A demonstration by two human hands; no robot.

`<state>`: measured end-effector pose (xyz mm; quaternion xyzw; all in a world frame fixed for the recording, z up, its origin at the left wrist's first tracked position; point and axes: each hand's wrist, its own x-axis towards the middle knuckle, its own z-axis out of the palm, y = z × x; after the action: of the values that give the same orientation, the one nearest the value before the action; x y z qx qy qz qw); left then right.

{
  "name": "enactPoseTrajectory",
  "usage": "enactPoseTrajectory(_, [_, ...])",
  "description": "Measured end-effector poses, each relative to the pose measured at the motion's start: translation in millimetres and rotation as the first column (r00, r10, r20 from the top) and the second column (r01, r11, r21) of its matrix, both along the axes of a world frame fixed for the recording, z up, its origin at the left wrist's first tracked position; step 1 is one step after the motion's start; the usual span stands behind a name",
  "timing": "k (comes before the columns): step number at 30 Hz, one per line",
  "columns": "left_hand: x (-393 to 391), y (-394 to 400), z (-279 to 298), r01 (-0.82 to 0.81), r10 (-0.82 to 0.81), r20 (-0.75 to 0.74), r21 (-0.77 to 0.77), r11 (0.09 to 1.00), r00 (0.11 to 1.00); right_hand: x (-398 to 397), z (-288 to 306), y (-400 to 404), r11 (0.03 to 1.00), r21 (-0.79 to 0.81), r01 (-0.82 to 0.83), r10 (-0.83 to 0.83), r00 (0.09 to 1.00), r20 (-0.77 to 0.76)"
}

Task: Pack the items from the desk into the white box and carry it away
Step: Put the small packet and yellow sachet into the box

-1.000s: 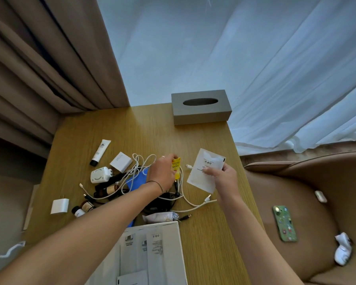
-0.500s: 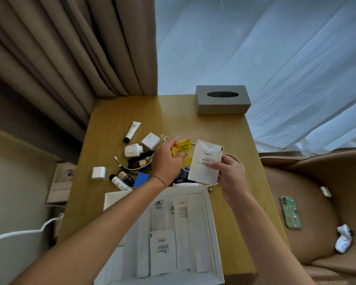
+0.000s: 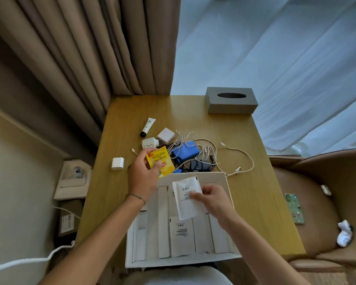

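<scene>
My right hand (image 3: 213, 199) had a thumb-and-finger grip on a white sachet (image 3: 188, 199), fingers closed on its right edge, holding it flat just above the open white box (image 3: 222, 177). My left hand (image 3: 143, 174) was pinched shut on a yellow tea packet (image 3: 159, 161), thumb on its face, held over the desk (image 3: 193, 118) just beyond the box's far left corner and not yet over the box itself.

The box sat at the near edge of the desk, directly in front of me, and already held several white sachets and slim packets lying side by side.

Beyond it, much was unpacked: a blue pouch (image 3: 185, 151) tangled in white cables (image 3: 230, 153), a dark adapter (image 3: 199, 165), a white charger plug (image 3: 118, 163) to the left, a small white cube (image 3: 165, 135), a rounded white gadget (image 3: 149, 142) and a white tube with a black cap (image 3: 148, 126). A grey tissue box (image 3: 231, 99) stood at the far right corner.

I judged I was in the middle of packing, with two flat packets in hand. The next move called for lowering the sachet onto the ones already in the box and letting go, then bringing the tea packet across the rim and dropping it in. The cables looked likely to drag other things when lifted, so they would need gathering first.
</scene>
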<state>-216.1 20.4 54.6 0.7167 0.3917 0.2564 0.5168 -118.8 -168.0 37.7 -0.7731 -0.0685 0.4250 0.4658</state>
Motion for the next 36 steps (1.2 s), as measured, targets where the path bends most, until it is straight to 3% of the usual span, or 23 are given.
enactPoseTrajectory(8, [-44,3,-14,0.005,-0.005,-0.033,0.0,1.0,0.999,-22,-57,21,0.975,-0.212,-0.067,0.076,0.997,0.032])
enactPoseTrajectory(12, [-56,1,-17,0.003,-0.005,-0.041,-0.043,0.999,0.999,-22,-74,28,0.957,-0.285,-0.047,0.092,0.984,0.149])
enactPoseTrajectory(19, [-67,-7,-18,0.053,-0.058,-0.092,-0.054,0.997,0.994,-19,-82,34,0.892,-0.446,-0.066,0.228,0.92,0.319])
enactPoseTrajectory(26, [-69,-13,-17,0.079,-0.086,-0.118,-0.061,0.995,0.989,-14,-83,27,0.839,-0.53,-0.119,0.331,0.886,0.324])
enactPoseTrajectory(32, [-64,-16,-19,0.132,-0.137,-0.13,-0.047,0.99,0.982,-14,-79,40,0.72,-0.659,-0.217,0.568,0.73,0.38])
enactPoseTrajectory(36, [-56,-22,-26,0.171,-0.178,-0.157,-0.056,0.984,0.971,-11,-66,36,0.737,-0.634,-0.236,0.581,0.699,0.416])
